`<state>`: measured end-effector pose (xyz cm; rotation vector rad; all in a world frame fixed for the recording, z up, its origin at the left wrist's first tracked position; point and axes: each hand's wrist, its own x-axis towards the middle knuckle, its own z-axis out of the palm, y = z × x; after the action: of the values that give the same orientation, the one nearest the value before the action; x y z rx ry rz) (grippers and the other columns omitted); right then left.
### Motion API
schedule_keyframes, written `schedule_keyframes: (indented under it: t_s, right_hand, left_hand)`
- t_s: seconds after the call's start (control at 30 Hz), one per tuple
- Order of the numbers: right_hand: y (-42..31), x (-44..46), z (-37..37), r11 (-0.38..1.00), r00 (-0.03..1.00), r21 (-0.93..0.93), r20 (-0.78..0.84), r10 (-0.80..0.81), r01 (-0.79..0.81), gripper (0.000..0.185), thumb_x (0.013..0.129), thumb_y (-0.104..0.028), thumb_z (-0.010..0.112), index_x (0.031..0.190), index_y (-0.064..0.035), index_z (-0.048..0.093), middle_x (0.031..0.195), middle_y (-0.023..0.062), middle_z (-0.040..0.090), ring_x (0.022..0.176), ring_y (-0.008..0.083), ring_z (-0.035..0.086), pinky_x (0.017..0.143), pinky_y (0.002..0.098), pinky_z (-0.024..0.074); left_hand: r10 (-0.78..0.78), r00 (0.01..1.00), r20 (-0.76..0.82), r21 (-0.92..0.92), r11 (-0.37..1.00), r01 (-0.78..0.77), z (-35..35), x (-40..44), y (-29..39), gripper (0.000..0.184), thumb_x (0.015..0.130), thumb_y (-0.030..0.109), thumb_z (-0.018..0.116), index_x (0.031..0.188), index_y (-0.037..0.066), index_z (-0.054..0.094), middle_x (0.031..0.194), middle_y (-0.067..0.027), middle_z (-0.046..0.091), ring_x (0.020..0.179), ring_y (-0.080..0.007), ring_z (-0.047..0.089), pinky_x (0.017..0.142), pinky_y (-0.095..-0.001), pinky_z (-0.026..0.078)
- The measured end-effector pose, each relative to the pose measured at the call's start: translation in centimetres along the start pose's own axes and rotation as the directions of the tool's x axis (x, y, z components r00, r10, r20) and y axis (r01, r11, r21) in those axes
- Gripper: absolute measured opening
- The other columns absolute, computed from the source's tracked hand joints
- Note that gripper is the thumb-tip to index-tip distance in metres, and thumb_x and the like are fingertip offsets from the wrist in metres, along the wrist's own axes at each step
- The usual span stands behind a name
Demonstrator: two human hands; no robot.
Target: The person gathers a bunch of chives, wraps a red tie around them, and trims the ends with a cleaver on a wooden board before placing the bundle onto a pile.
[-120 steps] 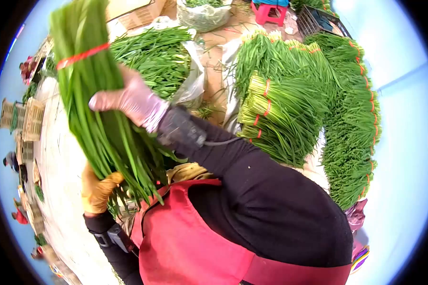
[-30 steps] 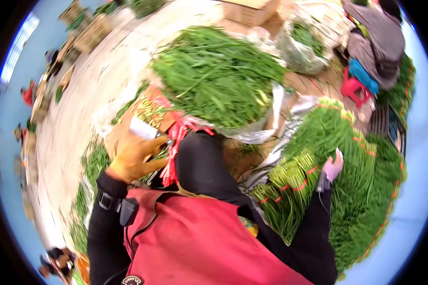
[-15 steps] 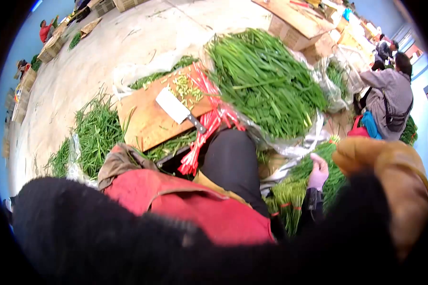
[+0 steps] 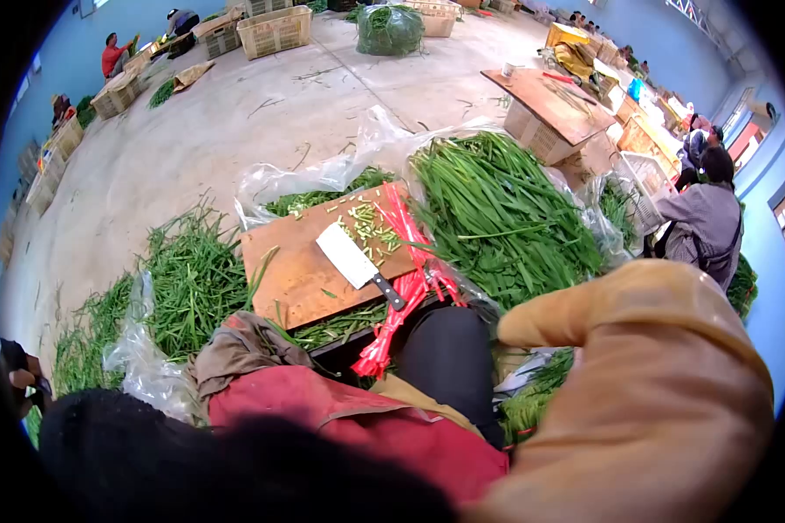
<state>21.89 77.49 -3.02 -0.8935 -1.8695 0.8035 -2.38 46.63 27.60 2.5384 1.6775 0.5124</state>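
Note:
Neither my left hand nor my right hand shows. A tan sleeve (image 4: 602,392) crosses the lower right, its end near my dark-trousered knee (image 4: 449,357); any hand beyond it is hidden. In front of my knees lies a wooden cutting board (image 4: 292,270). A cleaver (image 4: 349,257) rests flat on it, its black handle toward me, beside cut pale-green stem pieces (image 4: 371,228). Red tie strips (image 4: 401,327) lie along the board's right side and hang over its near edge. Long green leafy stalks (image 4: 506,209) are heaped to the right of the board on clear plastic.
Another green pile (image 4: 196,279) lies left of the board. Tied green bundles (image 4: 525,410) sit partly behind the sleeve. A crate with a wooden board (image 4: 554,105) on top stands beyond the heap. A person in a checked top (image 4: 698,218) sits at right. Crates (image 4: 275,33) line the far floor.
The view has tilted up and shows more of the floor. The tan sleeve has swung left across the lower right. A hand seen earlier above the tied bundles is out of sight.

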Motion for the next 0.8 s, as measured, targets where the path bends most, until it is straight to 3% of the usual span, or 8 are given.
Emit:
schedule_keyframes:
  t_s: [0.23,0.3,0.33,0.37,0.4,0.47,0.57,0.8]
  right_hand:
    - [-7.5,-1.4,1.0,0.965,0.994,0.240,-0.009,0.110,-0.104,0.024,0.094,-0.010,0.055,0.114,-0.0012,0.063,0.096,0.0048,0.067,0.077,0.0093,0.059,0.069,0.0217,0.0480]
    - [-8.4,-0.3,1.6,0.959,1.000,0.282,-0.015,0.026,-0.021,0.029,0.097,-0.009,0.048,0.122,-0.0031,0.060,0.087,0.0024,0.066,0.067,0.0052,0.054,0.060,0.0189,0.0408]
    - [-9.1,0.4,1.9,0.934,1.000,0.357,0.029,-0.001,-0.010,0.028,0.096,-0.008,0.049,0.122,-0.0023,0.060,0.089,0.0039,0.065,0.070,0.0061,0.054,0.062,0.0183,0.0416]
    - [-10.1,1.1,2.4,0.942,0.998,0.334,0.049,-0.046,0.027,0.027,0.096,-0.007,0.049,0.121,-0.0013,0.060,0.092,0.0047,0.066,0.074,0.0072,0.056,0.065,0.0191,0.0438]
    - [-10.9,2.2,3.3,0.948,0.994,0.310,0.066,-0.093,0.068,0.026,0.096,-0.006,0.050,0.119,-0.0004,0.060,0.096,0.0055,0.066,0.077,0.0082,0.058,0.068,0.0198,0.0460]
    - [-11.8,3.7,5.5,0.950,0.985,0.290,0.090,-0.145,0.113,0.024,0.093,-0.001,0.054,0.116,0.0005,0.061,0.102,0.0080,0.067,0.087,0.0115,0.062,0.074,0.0224,0.0497]
    - [-14.8,6.8,9.6,0.862,0.849,-0.040,0.202,-0.489,0.506,0.022,0.084,0.003,0.060,0.104,-0.0028,0.067,0.097,0.0103,0.069,0.090,0.0214,0.065,0.081,0.0302,0.0499]
    - [-12.5,10.2,19.7,0.684,0.761,-0.373,0.484,-0.432,0.626,0.036,0.067,-0.004,0.066,0.101,-0.0162,0.068,0.110,0.0034,0.064,0.111,0.0248,0.055,0.100,0.0412,0.0357]
  left_hand:
    - [-0.572,0.790,0.221,0.332,0.806,0.491,-4.4,-3.1,1.1,0.022,0.087,0.029,0.057,0.093,0.010,0.068,0.063,-0.0053,0.061,0.052,-0.0237,0.059,0.045,-0.0362,0.045]
    - [-0.474,0.815,0.333,0.456,0.838,0.300,-4.1,-5.1,0.0,0.027,0.088,0.026,0.055,0.109,0.012,0.062,0.072,-0.0036,0.062,0.060,-0.0231,0.061,0.046,-0.0360,0.046]
    - [-0.511,0.739,0.439,0.369,0.852,0.371,-3.8,-6.0,-1.2,0.031,0.085,0.023,0.057,0.113,0.009,0.060,0.079,-0.0045,0.065,0.065,-0.0249,0.063,0.049,-0.0369,0.049]
    - [-0.405,0.850,0.338,0.222,0.912,0.346,-2.0,-8.4,-2.7,0.034,0.084,0.021,0.059,0.114,0.007,0.059,0.084,-0.0075,0.067,0.069,-0.0272,0.064,0.054,-0.0380,0.051]
    - [-0.425,0.886,0.187,-0.244,0.853,0.461,-0.1,-10.9,-4.4,0.036,0.082,0.022,0.061,0.114,0.005,0.059,0.086,-0.0113,0.067,0.072,-0.0291,0.064,0.059,-0.0385,0.051]
    - [-0.488,0.776,0.400,-0.032,0.839,0.544,0.5,-10.5,-5.5,0.043,0.085,0.027,0.061,0.120,0.003,0.056,0.084,-0.0160,0.065,0.074,-0.0325,0.063,0.063,-0.0401,0.051]
    - [-0.507,0.746,0.433,-0.176,0.764,0.621,3.3,-12.7,-8.2,0.049,0.088,0.029,0.059,0.129,0.003,0.052,0.089,-0.0194,0.065,0.078,-0.0337,0.063,0.068,-0.0397,0.051]
    - [-0.607,0.691,0.392,-0.487,0.501,0.716,12.6,-20.6,-12.6,0.053,0.093,0.030,0.059,0.136,0.003,0.045,0.096,-0.0132,0.065,0.086,-0.0215,0.062,0.077,-0.0326,0.049]
